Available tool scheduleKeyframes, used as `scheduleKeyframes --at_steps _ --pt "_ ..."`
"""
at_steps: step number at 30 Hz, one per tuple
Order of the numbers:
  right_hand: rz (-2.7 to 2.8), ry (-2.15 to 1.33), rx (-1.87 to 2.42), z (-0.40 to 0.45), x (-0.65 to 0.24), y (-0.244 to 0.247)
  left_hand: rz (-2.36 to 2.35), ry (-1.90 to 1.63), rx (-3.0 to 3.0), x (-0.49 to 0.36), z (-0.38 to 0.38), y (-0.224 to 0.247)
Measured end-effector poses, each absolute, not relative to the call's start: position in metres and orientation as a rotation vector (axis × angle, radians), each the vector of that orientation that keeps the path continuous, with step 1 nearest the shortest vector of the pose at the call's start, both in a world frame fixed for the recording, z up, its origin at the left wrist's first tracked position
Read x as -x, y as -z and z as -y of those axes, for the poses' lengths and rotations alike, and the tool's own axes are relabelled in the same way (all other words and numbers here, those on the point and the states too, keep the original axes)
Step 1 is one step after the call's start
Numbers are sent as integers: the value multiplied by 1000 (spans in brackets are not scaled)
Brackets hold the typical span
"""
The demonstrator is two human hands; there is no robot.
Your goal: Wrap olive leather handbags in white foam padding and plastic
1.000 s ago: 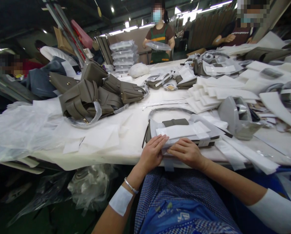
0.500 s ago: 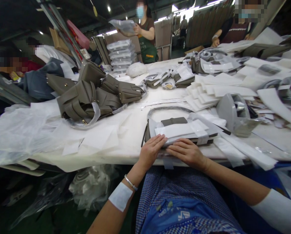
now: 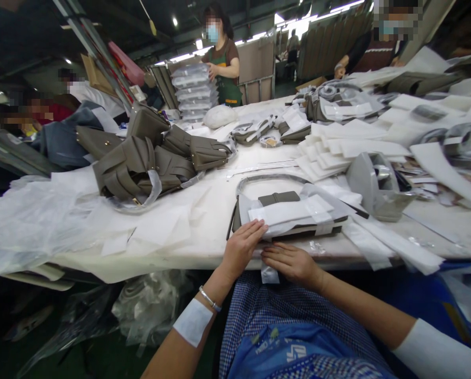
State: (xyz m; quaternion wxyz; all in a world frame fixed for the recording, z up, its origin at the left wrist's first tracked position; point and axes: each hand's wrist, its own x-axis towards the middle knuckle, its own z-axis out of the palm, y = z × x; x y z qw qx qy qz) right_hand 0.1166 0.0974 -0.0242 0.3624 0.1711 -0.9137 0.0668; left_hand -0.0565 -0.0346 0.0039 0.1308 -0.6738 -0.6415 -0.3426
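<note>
A taupe handbag [image 3: 278,198] lies in front of me at the table's near edge, its strap [image 3: 272,177] wrapped in clear film and arched behind it. White wrapping sheets [image 3: 284,211] cover most of its front, with clear tape [image 3: 322,217] across their right part. My left hand [image 3: 243,246] rests on the bag's lower left edge, fingers stretched out. Just below the bag, my right hand [image 3: 292,265] lies at the table edge with its fingers straight. A clear strip [image 3: 269,274] hangs under those fingertips; whether they touch it is hidden.
A grey tape dispenser [image 3: 367,181] stands right of the bag, near stacked white foam sheets [image 3: 333,145]. Taupe bags [image 3: 140,163] are piled at left beside thin plastic sheets [image 3: 33,221]. Across the table, a masked person [image 3: 225,66] stands by stacked wrapped packages [image 3: 193,92].
My right hand has slid down off the bag's front edge, slightly left, toward the table edge. My left hand stays on the bag. The person opposite has lowered a wrapped package onto the stack.
</note>
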Motion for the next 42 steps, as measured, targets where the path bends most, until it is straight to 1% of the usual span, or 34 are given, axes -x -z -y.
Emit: scheduleKeyframes --at_steps 8,11,17,20,22,26,28,32,35,38,42 --pt "2330 -456 -222 -68 -131 21 1844 983 1838 49 31 10" --pt "2321 -486 -199 -63 -135 13 1823 986 1826 50 30 12" --pt "2337 -346 -254 -85 -120 -36 1820 978 1821 48 31 14" --pt "2407 -339 -187 -103 -101 -61 1873 963 1736 46 31 16" --pt "2479 -370 -70 -113 -85 -68 1916 964 1690 44 31 16" --pt "2565 -432 274 -128 -56 -68 1937 1008 1653 47 30 13" --pt "2603 -460 367 -133 -47 -66 1933 1035 1649 49 30 11" --pt "2719 -472 409 -137 -37 -66 1939 1083 1639 52 30 10" --pt "2804 -404 424 -139 -32 -68 1933 1086 1641 53 30 10" --pt "2856 -389 427 -144 -25 -69 1906 1032 1690 54 31 8" --pt "2885 -464 407 -154 -11 -69 1921 919 1774 55 31 2"
